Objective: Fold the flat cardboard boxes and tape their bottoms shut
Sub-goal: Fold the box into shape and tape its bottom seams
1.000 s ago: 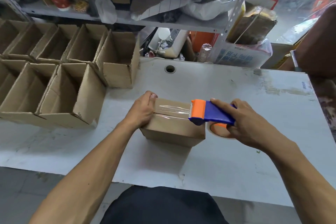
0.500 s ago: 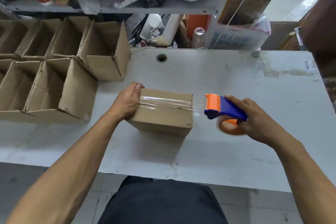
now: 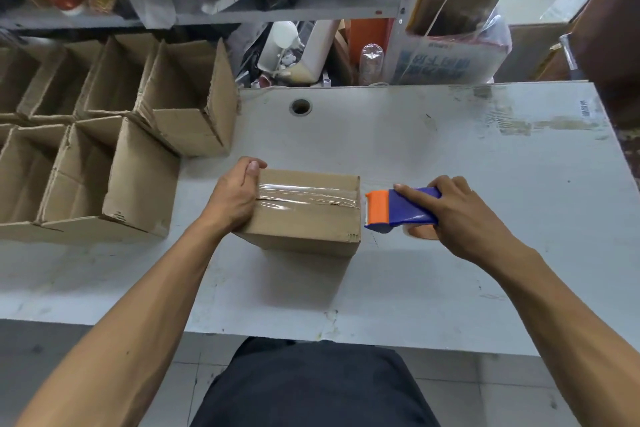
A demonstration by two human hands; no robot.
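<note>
Table: a white, scuffed work surface with a round cable hole; it carries everything below and gives a firm base to press tape against.
Finished boxes: several open cardboard boxes packed side by side in 2 rows at the far left of the table, openings up; I judge them parked there to keep the middle free for the box in hand.
Shelf clutter: bags, bottles and wrapped bundles behind the table, no part of the work.
Current box: sits near the table's middle, bottom side up so its seam faces the person and can be sealed.
Tape strip: clear tape lies along the seam of the current box from the left edge to the right edge; whether it is cut from the roll I cannot tell.
Left hand: fingers curled over the box's left end, thumb on the far edge, clamped there to stop the box sliding with the pull of the tape.
Right hand: wrapped round the tape dispenser, index finger laid straight along its top to steer it.
Tape dispenser: blue body, orange head, just beside the box's right edge, low near the table; I judge this the finishing of 1 strip down that side.
</note>
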